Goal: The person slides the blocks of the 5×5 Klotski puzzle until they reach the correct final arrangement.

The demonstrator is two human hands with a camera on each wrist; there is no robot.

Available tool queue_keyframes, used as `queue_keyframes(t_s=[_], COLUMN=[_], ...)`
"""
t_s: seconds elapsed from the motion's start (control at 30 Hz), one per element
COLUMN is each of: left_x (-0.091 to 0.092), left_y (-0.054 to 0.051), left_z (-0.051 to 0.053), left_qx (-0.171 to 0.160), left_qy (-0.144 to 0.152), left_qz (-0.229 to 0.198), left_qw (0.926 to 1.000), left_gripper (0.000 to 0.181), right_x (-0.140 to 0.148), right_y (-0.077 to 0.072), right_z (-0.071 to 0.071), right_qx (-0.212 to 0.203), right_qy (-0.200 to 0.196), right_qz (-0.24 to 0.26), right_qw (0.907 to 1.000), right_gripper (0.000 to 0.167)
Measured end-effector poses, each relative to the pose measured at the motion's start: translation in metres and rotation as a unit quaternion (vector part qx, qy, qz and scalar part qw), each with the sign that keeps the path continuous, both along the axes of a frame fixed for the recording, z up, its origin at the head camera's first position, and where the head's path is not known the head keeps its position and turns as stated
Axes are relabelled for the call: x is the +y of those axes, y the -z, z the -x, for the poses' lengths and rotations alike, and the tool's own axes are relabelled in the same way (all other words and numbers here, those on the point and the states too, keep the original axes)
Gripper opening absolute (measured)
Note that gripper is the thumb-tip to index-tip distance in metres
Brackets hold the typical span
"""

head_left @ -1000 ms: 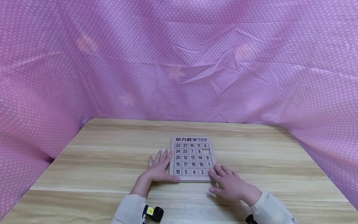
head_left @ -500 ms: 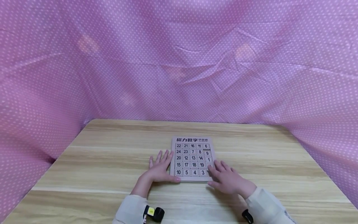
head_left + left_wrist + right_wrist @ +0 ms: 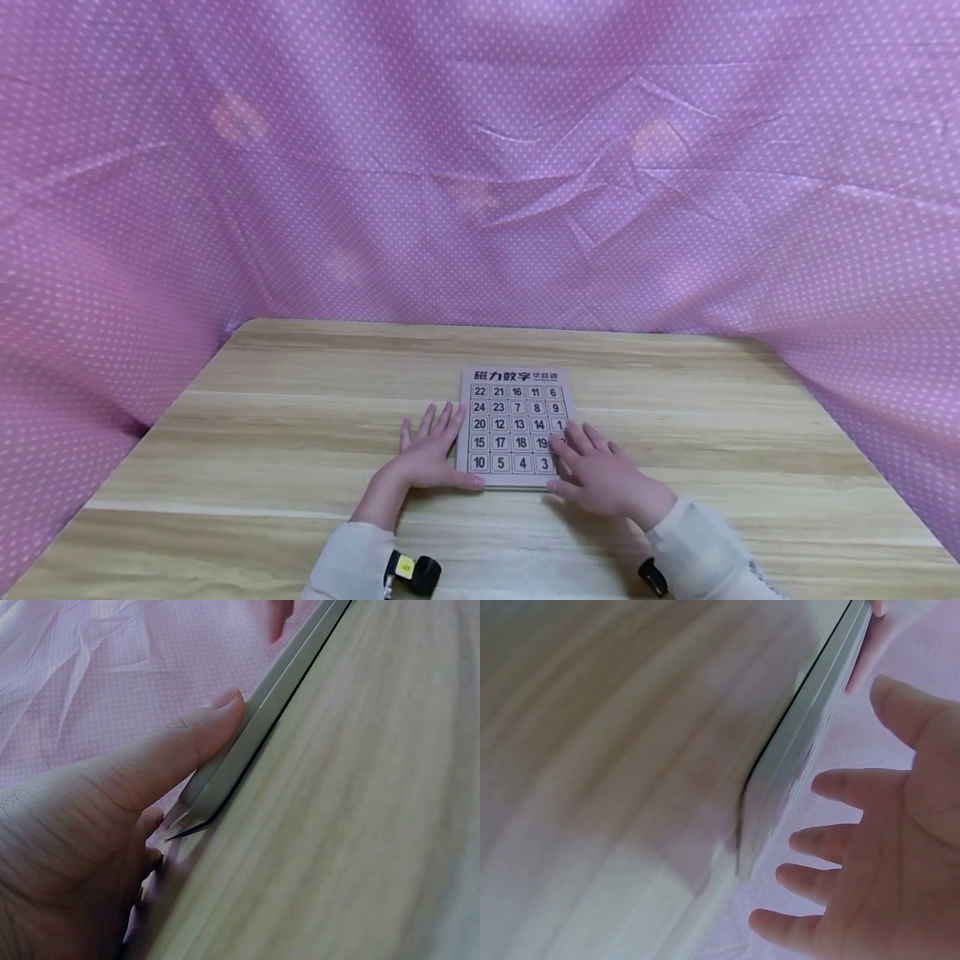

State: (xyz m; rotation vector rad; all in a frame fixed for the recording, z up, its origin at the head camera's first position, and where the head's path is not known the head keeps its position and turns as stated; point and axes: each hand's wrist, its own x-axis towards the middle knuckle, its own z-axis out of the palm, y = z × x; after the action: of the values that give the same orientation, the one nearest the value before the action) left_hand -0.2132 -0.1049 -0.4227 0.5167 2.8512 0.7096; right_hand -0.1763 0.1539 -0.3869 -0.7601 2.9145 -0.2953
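A light-coloured number sliding puzzle (image 3: 519, 483) lies flat on the table in the head view, with rows of numbered square tiles. My left hand (image 3: 426, 460) spreads along its left side, thumb (image 3: 217, 724) on the near left corner. My right hand (image 3: 611, 479) reaches over the near right part with outstretched fingers; its index fingertip touches the right column beside tile 19 (image 3: 542, 443). That column reads 6, 9 and 1 from the top; the tile under the fingertip is mostly covered. My right hand hides the near right corner square.
The wood-grain table (image 3: 300, 375) extends around the puzzle. A pink cloth with white dots (image 3: 480, 208) hangs behind it and at both sides. Black wrist straps (image 3: 652, 577) show by the pale sleeves.
The right column's tiles 9 and 1 have slid up, away from me, filling the gap under 6. My right hand has moved up and slightly left. The left hand stays nearly still.
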Motion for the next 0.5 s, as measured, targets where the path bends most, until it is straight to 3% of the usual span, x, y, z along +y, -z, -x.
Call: queue_keyframes(t_s=[0.27,0.5], left_x=[0.0,0.0], left_y=[0.001,0.003], left_z=[0.0,0.001], left_qx=[0.005,0.009], left_qy=[0.002,0.004], left_qz=[0.001,0.008], left_qw=[1.0,0.9999], left_gripper=[0.114,0.113], right_x=[-0.033,-0.056], right_y=[0.002,0.003], right_z=[0.0,-0.001], right_qx=[0.004,-0.015], right_qy=[-0.051,-0.064], right_qz=[-0.001,-0.009], right_qw=[0.9987,0.9978], right_gripper=[0.061,0.06])
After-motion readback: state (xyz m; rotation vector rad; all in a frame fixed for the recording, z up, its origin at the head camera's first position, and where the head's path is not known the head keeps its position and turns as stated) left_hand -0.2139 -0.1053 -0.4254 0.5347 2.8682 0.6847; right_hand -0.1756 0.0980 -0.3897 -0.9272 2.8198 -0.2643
